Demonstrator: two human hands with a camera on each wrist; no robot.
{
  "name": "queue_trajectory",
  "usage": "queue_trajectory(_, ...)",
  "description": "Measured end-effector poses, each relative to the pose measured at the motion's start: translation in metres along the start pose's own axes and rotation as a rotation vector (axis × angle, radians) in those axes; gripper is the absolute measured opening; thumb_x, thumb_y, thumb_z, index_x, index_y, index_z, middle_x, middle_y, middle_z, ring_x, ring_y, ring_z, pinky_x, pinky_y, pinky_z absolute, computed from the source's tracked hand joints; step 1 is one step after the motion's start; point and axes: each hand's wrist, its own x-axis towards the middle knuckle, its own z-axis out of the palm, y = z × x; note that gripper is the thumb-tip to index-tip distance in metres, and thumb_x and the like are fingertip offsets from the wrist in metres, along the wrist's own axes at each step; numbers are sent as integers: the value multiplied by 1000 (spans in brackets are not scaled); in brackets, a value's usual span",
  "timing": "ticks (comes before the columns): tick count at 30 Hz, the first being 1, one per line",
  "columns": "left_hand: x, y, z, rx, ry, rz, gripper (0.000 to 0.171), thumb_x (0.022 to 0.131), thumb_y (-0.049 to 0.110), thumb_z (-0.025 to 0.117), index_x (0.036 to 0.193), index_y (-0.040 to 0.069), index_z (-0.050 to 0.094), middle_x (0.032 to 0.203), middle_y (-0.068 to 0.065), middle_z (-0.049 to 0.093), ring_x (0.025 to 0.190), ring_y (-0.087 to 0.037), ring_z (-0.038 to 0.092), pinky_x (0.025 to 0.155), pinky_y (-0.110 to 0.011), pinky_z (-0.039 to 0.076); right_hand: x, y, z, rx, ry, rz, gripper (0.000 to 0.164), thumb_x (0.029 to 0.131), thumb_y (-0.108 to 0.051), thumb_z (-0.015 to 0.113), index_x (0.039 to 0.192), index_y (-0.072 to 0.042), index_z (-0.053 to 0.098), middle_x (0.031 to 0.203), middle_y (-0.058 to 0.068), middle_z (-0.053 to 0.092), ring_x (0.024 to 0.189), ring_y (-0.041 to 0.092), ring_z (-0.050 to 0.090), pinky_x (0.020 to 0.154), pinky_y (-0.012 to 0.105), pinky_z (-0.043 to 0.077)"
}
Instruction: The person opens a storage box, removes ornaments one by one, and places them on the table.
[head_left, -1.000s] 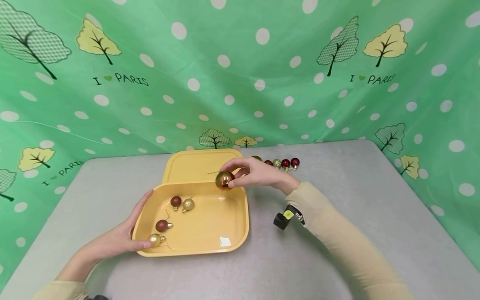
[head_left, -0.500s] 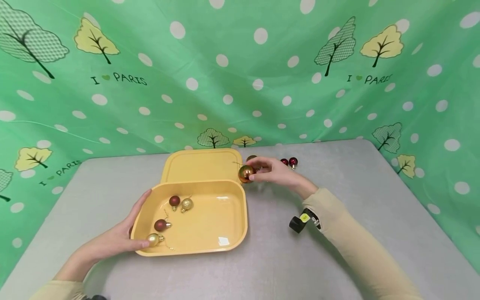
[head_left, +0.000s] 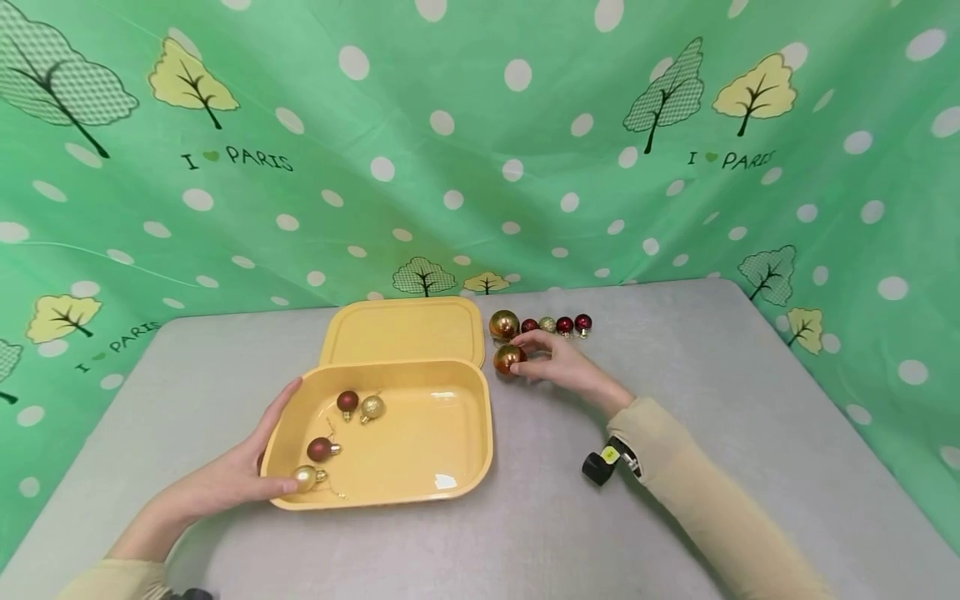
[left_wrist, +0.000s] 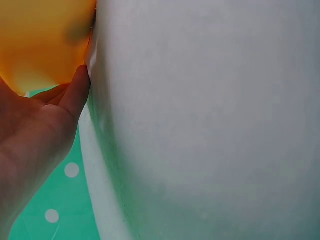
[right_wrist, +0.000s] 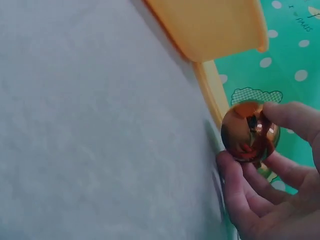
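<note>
My right hand (head_left: pixel 561 367) pinches a shiny copper-gold Christmas bauble (head_left: pixel 509 359) between thumb and fingers, low over the table just right of the yellow box (head_left: pixel 420 505). In the right wrist view the same bauble (right_wrist: pixel 245 132) shows mirror-like between the fingertips. My left hand (head_left: pixel 238 471) grips the box's left end, thumb over the rim at the front corner and fingers along the outer wall. Inside the box lie two dark red baubles (head_left: pixel 318 450), a glittery gold bauble (head_left: pixel 372 407) and a smooth gold bauble (head_left: pixel 305 477) beside my left thumb.
Behind the box lies a yellow lid (head_left: pixel 408 329), partly hidden by it. To the lid's right, another large gold bauble (head_left: pixel 504 324) heads a row of small red and gold baubles (head_left: pixel 565 325). A green polka-dot cloth (head_left: pixel 480 125) hangs behind the grey table (head_left: pixel 675 375).
My right hand has carried the copper-gold bauble from over the box rightward, down to just in front of the other large bauble. My left hand stays on the box.
</note>
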Motion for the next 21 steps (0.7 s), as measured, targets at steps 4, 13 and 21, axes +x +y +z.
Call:
queue_trajectory(4, 1, -1, -1, -10, 1, 9, 116, 78, 2, 72, 154, 32, -9, 156, -26, -11, 124, 10, 27, 96, -11, 26, 2, 1, 3, -37, 67, 48, 45, 86, -11, 70, 126, 3, 54, 118, 21, 57, 83, 25, 63, 72, 35, 54)
queue_trajectory(13, 1, -1, -1, -21, -10, -2, 115, 79, 3, 72, 154, 33, -10, 155, -27, -11, 123, 3, 35, 95, -13, 30, 5, 1, 4, -148, 151, 74, 45, 85, -18, 74, 123, 0, 57, 116, 18, 59, 94, 25, 56, 64, 30, 49)
queue_trajectory(21, 0, -2, -1, -20, -15, -12, 115, 80, 4, 72, 154, 34, -10, 155, -28, -11, 122, 2, 37, 95, -13, 30, 6, 3, 1, -159, 136, 66, 48, 86, -20, 72, 126, 0, 55, 115, 19, 58, 92, 24, 56, 65, 29, 48)
